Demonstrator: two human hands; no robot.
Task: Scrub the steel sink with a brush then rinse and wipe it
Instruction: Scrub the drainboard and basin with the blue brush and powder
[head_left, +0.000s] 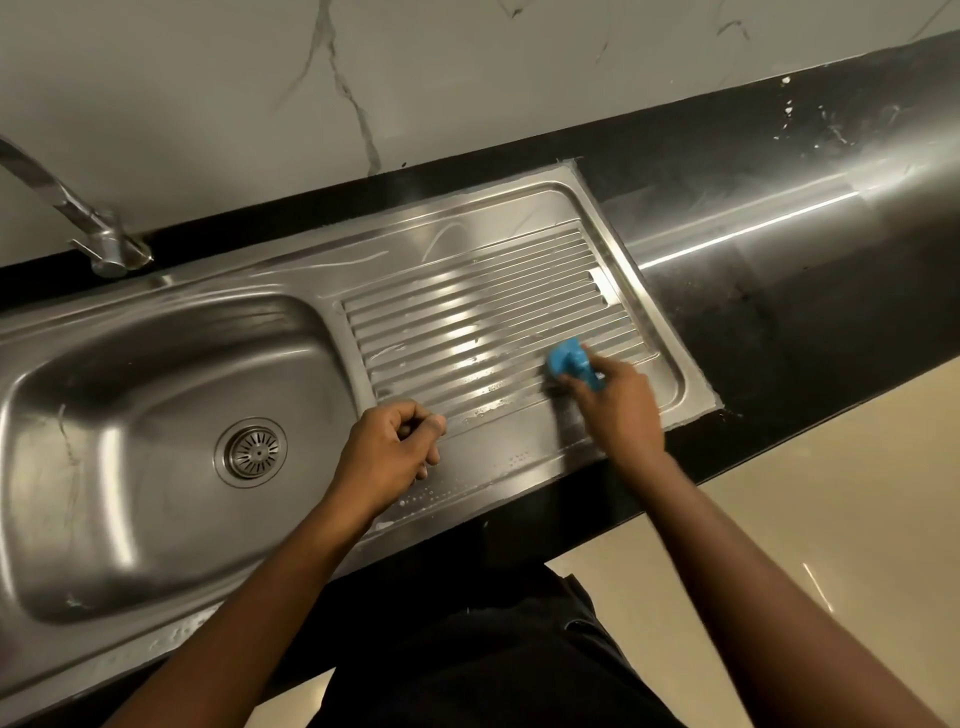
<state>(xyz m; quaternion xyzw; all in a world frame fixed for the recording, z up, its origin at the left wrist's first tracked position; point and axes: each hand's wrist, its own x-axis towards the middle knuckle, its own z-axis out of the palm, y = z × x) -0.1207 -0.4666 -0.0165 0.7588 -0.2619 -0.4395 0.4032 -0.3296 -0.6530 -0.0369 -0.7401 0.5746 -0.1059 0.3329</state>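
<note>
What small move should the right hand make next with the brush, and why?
Probably sweep the brush leftward along the ribs of the drainboard, toward the basin. The right hand holds it near the right end of the ribs, and white soapy streaks show on the ribs to its left, so that stretch seems not yet scrubbed.

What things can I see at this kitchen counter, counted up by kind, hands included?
1 blue plastic scrubbing brush
1 stainless steel sink with ribbed drainboard
1 chrome tap
1 round steel drain strainer
2 bare hands: left hand, right hand
Total: 6
</note>
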